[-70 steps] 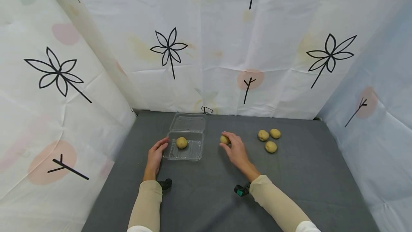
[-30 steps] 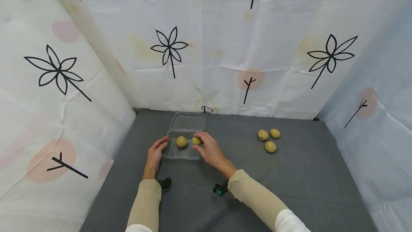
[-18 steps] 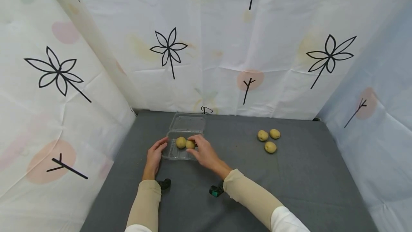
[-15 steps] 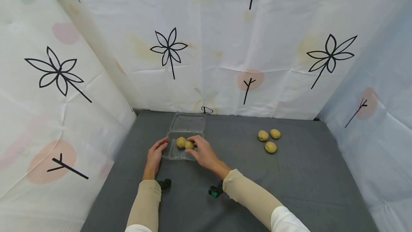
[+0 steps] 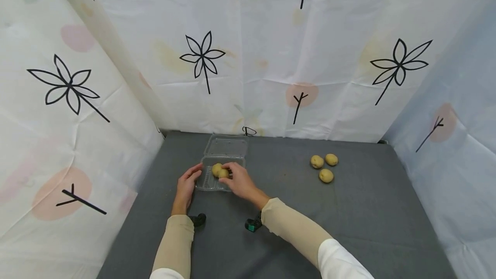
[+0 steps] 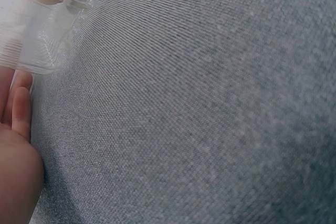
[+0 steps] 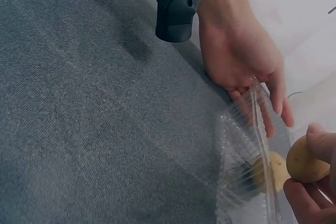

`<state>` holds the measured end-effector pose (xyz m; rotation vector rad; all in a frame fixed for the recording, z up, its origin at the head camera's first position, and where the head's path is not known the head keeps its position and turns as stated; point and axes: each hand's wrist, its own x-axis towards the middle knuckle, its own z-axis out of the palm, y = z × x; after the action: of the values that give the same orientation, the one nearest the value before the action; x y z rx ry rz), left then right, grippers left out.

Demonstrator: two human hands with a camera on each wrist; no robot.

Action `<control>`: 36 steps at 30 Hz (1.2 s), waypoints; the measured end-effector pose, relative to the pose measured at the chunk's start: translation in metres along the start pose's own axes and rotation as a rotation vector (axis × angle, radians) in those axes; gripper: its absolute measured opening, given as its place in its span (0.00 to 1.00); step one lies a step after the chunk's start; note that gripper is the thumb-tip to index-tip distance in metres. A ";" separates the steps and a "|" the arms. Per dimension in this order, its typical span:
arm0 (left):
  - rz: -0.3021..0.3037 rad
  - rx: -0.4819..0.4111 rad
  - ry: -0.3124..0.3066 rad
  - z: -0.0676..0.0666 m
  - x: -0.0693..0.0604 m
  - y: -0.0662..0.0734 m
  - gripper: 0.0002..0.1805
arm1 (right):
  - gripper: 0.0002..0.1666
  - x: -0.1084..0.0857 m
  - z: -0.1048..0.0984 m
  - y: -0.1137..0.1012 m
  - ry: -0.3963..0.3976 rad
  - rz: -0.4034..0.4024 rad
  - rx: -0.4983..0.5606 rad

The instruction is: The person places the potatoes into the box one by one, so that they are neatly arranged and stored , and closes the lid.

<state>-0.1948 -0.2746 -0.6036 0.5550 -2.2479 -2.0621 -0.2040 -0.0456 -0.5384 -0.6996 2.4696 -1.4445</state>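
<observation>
The clear plastic clamshell container lies on the table, its lid folded back flat. Inside it sits one potato. My right hand pinches a second potato between thumb and fingers over the container, close beside the first; in the right wrist view this held potato appears above the container wall. My left hand rests with fairly straight fingers against the container's left side. Only part of the left hand shows in the left wrist view, by the container's corner.
Three more potatoes lie grouped at the right: one, another behind, and a third in front. The grey cloth-covered table is bounded by patterned white curtains at the back and sides.
My right hand has carried its potato leftward from the table's middle to over the container, up to the potato inside. My left hand stays at the container's left side.
</observation>
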 end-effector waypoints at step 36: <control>-0.005 -0.022 -0.005 -0.001 0.002 0.000 0.21 | 0.24 0.022 0.031 0.007 0.001 0.004 -0.141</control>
<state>-0.1964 -0.2759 -0.6038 0.5551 -2.2261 -2.0894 -0.2125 -0.0773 -0.5582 -0.7187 2.5922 -1.2785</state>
